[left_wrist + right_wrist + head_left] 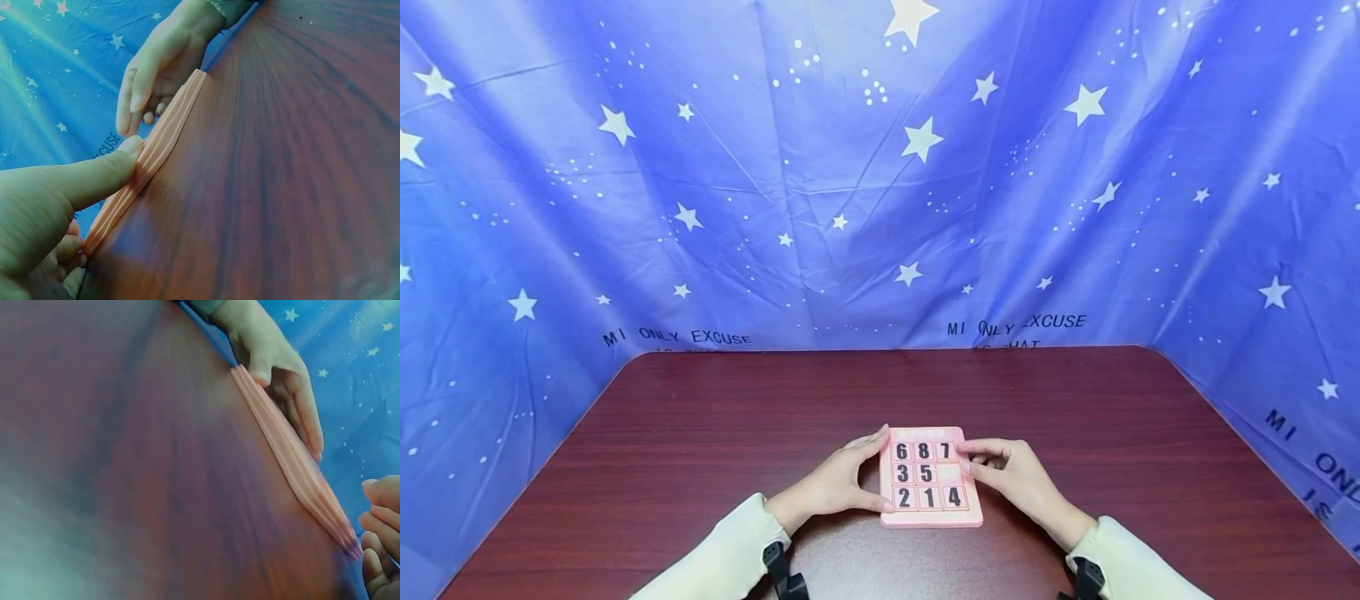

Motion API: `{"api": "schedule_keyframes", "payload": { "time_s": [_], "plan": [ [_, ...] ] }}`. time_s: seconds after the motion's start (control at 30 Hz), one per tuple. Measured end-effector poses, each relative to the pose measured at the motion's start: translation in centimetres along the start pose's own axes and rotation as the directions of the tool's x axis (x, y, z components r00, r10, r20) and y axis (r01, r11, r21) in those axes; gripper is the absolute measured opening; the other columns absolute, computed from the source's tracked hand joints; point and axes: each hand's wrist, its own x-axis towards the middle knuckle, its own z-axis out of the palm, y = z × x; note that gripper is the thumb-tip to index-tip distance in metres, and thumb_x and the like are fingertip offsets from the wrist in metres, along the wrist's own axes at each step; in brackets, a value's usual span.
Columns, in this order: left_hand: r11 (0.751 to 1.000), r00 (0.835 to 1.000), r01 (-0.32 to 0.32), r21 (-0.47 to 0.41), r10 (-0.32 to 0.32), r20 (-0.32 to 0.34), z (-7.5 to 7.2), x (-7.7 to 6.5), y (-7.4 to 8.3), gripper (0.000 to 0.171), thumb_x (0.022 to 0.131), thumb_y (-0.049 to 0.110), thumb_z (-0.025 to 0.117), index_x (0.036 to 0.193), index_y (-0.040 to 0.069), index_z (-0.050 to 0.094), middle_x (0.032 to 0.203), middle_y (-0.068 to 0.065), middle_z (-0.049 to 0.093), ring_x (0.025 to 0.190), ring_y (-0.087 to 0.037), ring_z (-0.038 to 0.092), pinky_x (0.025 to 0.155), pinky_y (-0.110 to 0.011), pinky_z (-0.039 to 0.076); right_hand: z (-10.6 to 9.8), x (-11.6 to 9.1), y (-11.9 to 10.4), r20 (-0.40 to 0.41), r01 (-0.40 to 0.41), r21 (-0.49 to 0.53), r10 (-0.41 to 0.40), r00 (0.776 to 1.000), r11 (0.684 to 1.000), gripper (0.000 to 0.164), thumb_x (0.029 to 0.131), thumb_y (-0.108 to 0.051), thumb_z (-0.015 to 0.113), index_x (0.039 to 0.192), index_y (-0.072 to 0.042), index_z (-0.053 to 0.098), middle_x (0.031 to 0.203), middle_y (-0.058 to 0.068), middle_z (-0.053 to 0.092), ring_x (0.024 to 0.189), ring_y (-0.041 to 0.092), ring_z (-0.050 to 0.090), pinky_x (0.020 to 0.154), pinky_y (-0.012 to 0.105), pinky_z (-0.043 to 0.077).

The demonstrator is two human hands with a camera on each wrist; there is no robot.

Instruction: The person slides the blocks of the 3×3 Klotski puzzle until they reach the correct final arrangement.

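A pink sliding number puzzle (931, 518) lies on the table in the head view. Its rows read 6 8 7, then 3 5 and a gap at the right, then 2 1 4. My left hand (833, 482) grips the puzzle's left side, thumb at the lower corner and fingers along the upper edge. In the left wrist view the left thumb (106, 175) presses on the rim of the puzzle (156, 150). At the right edge is my right hand (1018, 477), index fingertip beside the 7 tile (946, 451) and thumb tip beside the gap.
The dark red wooden table (700, 425) extends around the puzzle. Behind it and at both sides hangs a blue curtain (850, 167) with white stars and printed lettering. Black straps (784, 571) circle both wrists over pale sleeves.
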Motion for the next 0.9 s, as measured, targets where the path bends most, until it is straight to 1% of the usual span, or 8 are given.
{"api": "schedule_keyframes", "payload": {
  "time_s": [0.07, 0.23, 0.3, 0.43, 0.57, 0.63, 0.73, 0.9],
  "plan": [
    [1.0, 1.0, -0.003, -0.001, 0.003, -0.001, 0.0, 0.1, 0.0, 0.101, 0.068, 0.035, 0.083, 0.146, 0.001, 0.03, 0.154, -0.008, 0.026, 0.14, -0.024, 0.026, 0.112, -0.045, 0.024, 0.0, 0.7, 0.2, -0.021, -0.01, -0.017, 0.009, 1.0, 1.0, 0.03, 0.078, -0.006, 0.074, 0.105, 0.003, 0.07, 0.082, 0.01, 0.068, 0.061, 0.002, 0.053, 0.052, 0.018, 0.043],
    [1.0, 1.0, -0.014, -0.004, 0.014, 0.0, -0.1, 0.2, 0.0, 0.101, 0.068, 0.035, 0.083, 0.146, 0.001, 0.03, 0.154, -0.008, 0.026, 0.14, -0.024, 0.026, 0.112, -0.044, 0.024, -0.2, 1.8, 0.6, -0.053, -0.002, -0.075, -0.002, 0.999, 0.997, 0.03, 0.076, -0.008, 0.075, 0.105, 0.0, 0.071, 0.09, 0.011, 0.07, 0.069, 0.004, 0.055, 0.057, 0.02, 0.046],
    [1.0, 1.0, -0.016, -0.011, 0.016, -0.002, -0.2, 0.2, 0.0, 0.101, 0.068, 0.035, 0.083, 0.146, 0.0, 0.03, 0.154, -0.008, 0.026, 0.14, -0.024, 0.025, 0.113, -0.044, 0.024, -0.2, 2.1, 0.6, -0.055, 0.003, -0.095, -0.008, 0.998, 0.995, 0.03, 0.077, -0.008, 0.075, 0.106, 0.0, 0.071, 0.093, 0.011, 0.07, 0.072, 0.004, 0.055, 0.059, 0.019, 0.046],
    [1.0, 1.0, -0.007, -0.015, 0.007, -0.006, -0.3, 0.2, -0.1, 0.101, 0.068, 0.034, 0.084, 0.146, 0.001, 0.03, 0.154, -0.009, 0.026, 0.14, -0.025, 0.025, 0.112, -0.045, 0.023, -0.2, 2.5, 0.7, -0.034, 0.002, -0.097, -0.005, 0.999, 0.995, 0.03, 0.079, -0.007, 0.074, 0.107, 0.002, 0.07, 0.097, 0.013, 0.07, 0.074, 0.005, 0.054, 0.058, 0.019, 0.044],
    [1.0, 1.0, -0.009, -0.008, 0.009, -0.01, -0.3, 0.2, 0.0, 0.101, 0.068, 0.034, 0.084, 0.146, 0.0, 0.03, 0.154, -0.009, 0.026, 0.14, -0.026, 0.026, 0.112, -0.046, 0.024, -0.2, 2.5, 0.9, -0.012, 0.011, -0.111, -0.012, 1.0, 0.994, 0.031, 0.079, -0.008, 0.075, 0.108, 0.0, 0.07, 0.094, 0.011, 0.069, 0.067, 0.005, 0.05, 0.053, 0.018, 0.04],
    [1.0, 1.0, -0.014, -0.012, 0.014, -0.007, -0.2, 0.2, 0.0, 0.101, 0.068, 0.034, 0.083, 0.146, 0.0, 0.029, 0.154, -0.009, 0.026, 0.139, -0.026, 0.026, 0.112, -0.046, 0.024, -0.2, 2.3, 1.0, -0.018, 0.008, -0.128, -0.011, 1.0, 0.992, 0.031, 0.078, -0.01, 0.076, 0.108, -0.004, 0.071, 0.09, 0.008, 0.068, 0.062, 0.005, 0.046, 0.051, 0.018, 0.038],
    [1.0, 1.0, -0.011, -0.023, 0.011, 0.001, -0.1, 0.1, 0.0, 0.101, 0.068, 0.034, 0.083, 0.146, 0.001, 0.029, 0.154, -0.009, 0.026, 0.139, -0.025, 0.026, 0.112, -0.046, 0.023, -0.1, 2.1, 1.0, -0.024, 0.012, -0.141, -0.015, 1.0, 0.99, 0.031, 0.076, -0.01, 0.076, 0.107, -0.005, 0.072, 0.086, 0.006, 0.067, 0.056, 0.005, 0.043, 0.049, 0.02, 0.037],
    [1.0, 1.0, -0.017, -0.022, 0.017, -0.007, 0.1, -0.1, -0.1, 0.1, 0.068, 0.034, 0.083, 0.145, -0.001, 0.03, 0.153, -0.01, 0.027, 0.139, -0.027, 0.027, 0.112, -0.048, 0.024, 0.0, 2.0, 1.1, -0.021, 0.022, -0.139, -0.025, 0.999, 0.99, 0.03, 0.076, -0.01, 0.076, 0.105, -0.005, 0.073, 0.084, 0.006, 0.066, 0.056, 0.005, 0.044, 0.049, 0.02, 0.037]
  ]
}}
